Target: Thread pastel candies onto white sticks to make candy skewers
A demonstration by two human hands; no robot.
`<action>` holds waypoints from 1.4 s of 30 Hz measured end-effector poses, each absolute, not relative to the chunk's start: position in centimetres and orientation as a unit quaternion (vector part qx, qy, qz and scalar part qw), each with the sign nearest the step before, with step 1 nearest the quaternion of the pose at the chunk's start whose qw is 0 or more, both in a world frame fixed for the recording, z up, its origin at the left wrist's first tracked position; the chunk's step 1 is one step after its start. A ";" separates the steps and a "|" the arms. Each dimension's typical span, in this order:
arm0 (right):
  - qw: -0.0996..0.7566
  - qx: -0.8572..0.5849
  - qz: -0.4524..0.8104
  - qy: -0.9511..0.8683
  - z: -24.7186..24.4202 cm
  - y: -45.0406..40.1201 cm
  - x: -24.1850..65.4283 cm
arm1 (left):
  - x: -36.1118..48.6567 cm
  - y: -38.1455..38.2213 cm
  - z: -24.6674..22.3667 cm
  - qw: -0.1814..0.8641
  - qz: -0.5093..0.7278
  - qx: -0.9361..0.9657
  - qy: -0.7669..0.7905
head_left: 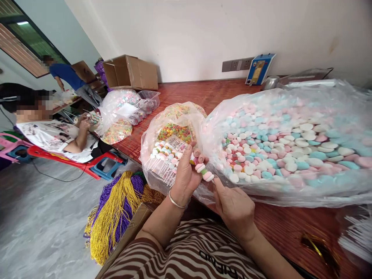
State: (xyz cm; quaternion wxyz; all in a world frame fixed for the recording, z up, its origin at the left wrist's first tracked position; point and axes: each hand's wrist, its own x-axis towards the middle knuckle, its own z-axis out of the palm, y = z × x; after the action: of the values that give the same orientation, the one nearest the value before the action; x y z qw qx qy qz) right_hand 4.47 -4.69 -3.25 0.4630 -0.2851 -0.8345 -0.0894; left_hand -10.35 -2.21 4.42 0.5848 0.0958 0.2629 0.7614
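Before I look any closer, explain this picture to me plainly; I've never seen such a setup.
No machine here: these are a person's bare hands, seen by a camera worn on their head, looking forward and down. The left hand holds a row of pastel pieces; the right hand has its fingertips at the row's near end, their exact grip too small to tell. On the reddish table, a large clear bag holds pink, white and blue pieces. Left of it, a smaller bag lies under similar rows on white sticks.
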 end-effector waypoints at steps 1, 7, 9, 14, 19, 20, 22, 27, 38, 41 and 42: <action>0.452 -0.276 -0.105 -0.842 -3.3 -4.4 4.7 | -10.3 -2.3 4.3 0.590 0.755 0.094 0.269; 0.477 -0.284 0.016 -0.832 -3.3 -4.5 5.0 | -10.4 -2.2 4.3 0.624 0.721 0.105 0.285; 0.479 -0.324 0.196 -0.792 -3.0 -5.0 5.0 | -10.5 -2.0 4.2 0.628 0.716 0.120 0.280; 0.364 -0.307 0.732 -0.487 -2.1 -6.0 5.0 | -10.9 -1.5 3.5 0.639 0.704 0.182 0.250; 0.332 -0.173 0.885 -0.278 -2.6 -6.3 4.4 | -10.7 -1.5 2.9 0.681 0.665 0.233 0.199; 0.336 -0.168 0.885 -0.275 -2.7 -6.4 4.3 | -10.7 -1.5 2.9 0.687 0.656 0.239 0.201; 0.354 -0.188 0.866 -0.298 -2.8 -6.4 4.3 | -10.8 -1.4 3.0 0.683 0.654 0.243 0.215; 0.408 -0.336 0.682 -0.506 -3.0 -5.9 5.0 | -11.4 -0.8 3.3 0.624 0.701 0.199 0.282; 0.454 -0.365 -0.091 -0.807 -3.7 -4.2 6.0 | -10.0 -1.0 3.3 0.547 0.720 0.176 0.388; 0.489 -0.384 0.127 -0.773 -3.5 -4.7 5.4 | -9.5 -1.1 2.9 0.562 0.723 0.180 0.359; 0.487 -0.388 0.257 -0.740 -3.3 -4.9 5.2 | -9.3 -1.1 2.7 0.572 0.722 0.177 0.346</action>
State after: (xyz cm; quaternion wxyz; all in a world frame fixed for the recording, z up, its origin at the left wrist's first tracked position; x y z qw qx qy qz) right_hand 5.18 -4.89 -3.31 0.4865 -0.3879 -0.7395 0.2567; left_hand -9.31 -1.08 2.72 0.5721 0.1773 0.3460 0.7222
